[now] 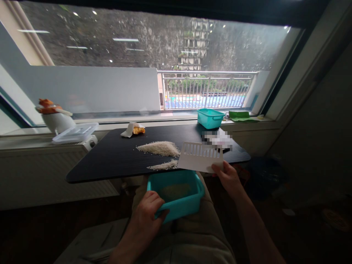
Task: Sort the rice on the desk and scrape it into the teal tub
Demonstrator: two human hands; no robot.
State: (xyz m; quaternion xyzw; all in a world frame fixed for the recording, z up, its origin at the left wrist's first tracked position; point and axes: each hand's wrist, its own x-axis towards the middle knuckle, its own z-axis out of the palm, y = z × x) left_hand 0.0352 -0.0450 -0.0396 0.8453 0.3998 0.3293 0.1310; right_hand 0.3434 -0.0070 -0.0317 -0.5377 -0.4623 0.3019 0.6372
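Note:
My left hand [150,207] grips the near left rim of a teal plastic basin [181,209], which rests on my lap against the table's front edge. Some pale grains [176,190] lie in its bottom. In my right hand [227,178] is a flat white slotted plastic scraper [198,161], pinched at its lower right corner. The scraper's left edge is beside a large heap of white rice [161,147] and a smaller strip of rice [165,165] near the front edge of the black table [110,161].
A second teal basin [210,118] stands at the table's back right, with a blurred packet [218,140] before it. Crumpled white paper with something orange-yellow [137,129] lies at the back left. A clear plastic lid [75,132] and green cloth [242,116] lie by the window.

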